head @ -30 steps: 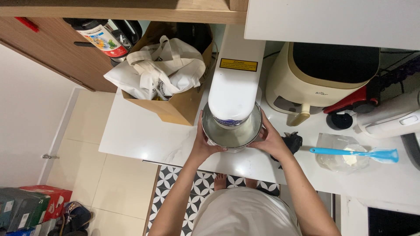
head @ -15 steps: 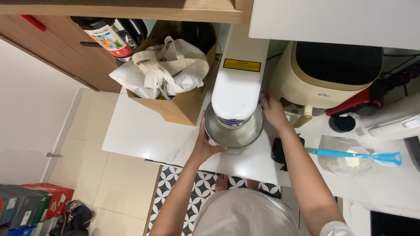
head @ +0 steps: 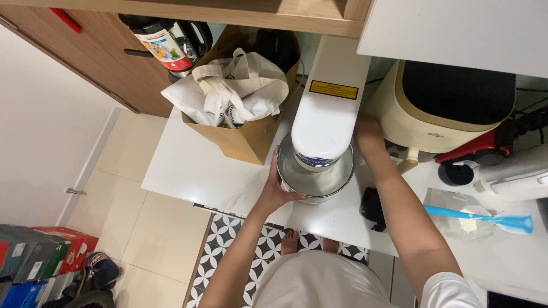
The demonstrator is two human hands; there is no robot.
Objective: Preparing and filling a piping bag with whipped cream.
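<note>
The steel mixing bowl (head: 315, 181) sits under the white stand mixer (head: 330, 108), near the counter (head: 188, 165) front edge. The mixer's long axis runs away from that edge. Left hand (head: 275, 191) cups the bowl's left rim; right hand (head: 368, 136) rests against the mixer's right side (grip hidden). A cardboard box (head: 245, 140) crowds the bowl's left.

Cardboard box (head: 245, 142) (cloth bags inside), blue spatula (head: 485, 218).

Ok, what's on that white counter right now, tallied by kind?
Appliances: 2, the white stand mixer and the cream air fryer
Bowls: 1, the steel mixing bowl, left hand on its rim
Boxes: 1, the cardboard box
Spatulas: 1, the blue spatula
Total: 5
</note>
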